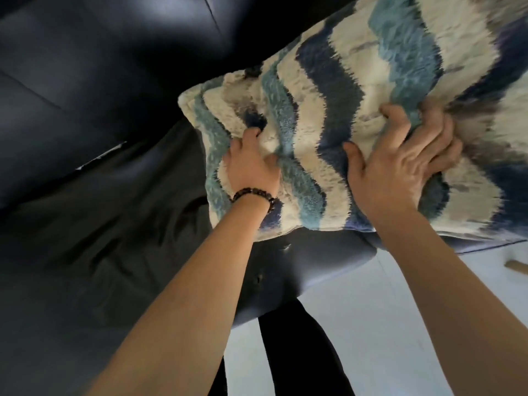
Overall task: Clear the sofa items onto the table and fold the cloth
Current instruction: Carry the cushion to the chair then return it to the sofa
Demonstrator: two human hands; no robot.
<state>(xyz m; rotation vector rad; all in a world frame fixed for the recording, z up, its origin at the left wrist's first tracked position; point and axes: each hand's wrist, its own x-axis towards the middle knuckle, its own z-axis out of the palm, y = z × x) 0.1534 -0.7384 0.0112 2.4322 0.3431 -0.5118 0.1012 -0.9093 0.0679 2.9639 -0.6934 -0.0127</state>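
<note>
A fluffy pillow [357,90] with wavy cream, teal and navy stripes fills the upper right of the head view, over the front of the dark sofa [71,67]. My left hand [253,164], with a bead bracelet at the wrist, grips the pillow near its left corner. My right hand [405,161] clutches a bunch of the plush cover at the pillow's lower middle. A dark grey cloth [114,224] lies crumpled on the sofa seat, left of and below the pillow. No table is in view.
The sofa's dark backrest spans the top left. A white tiled floor [400,324] lies at the lower right, with my dark-clad legs [300,352] standing on it. A small wooden piece [517,265] shows at the right edge.
</note>
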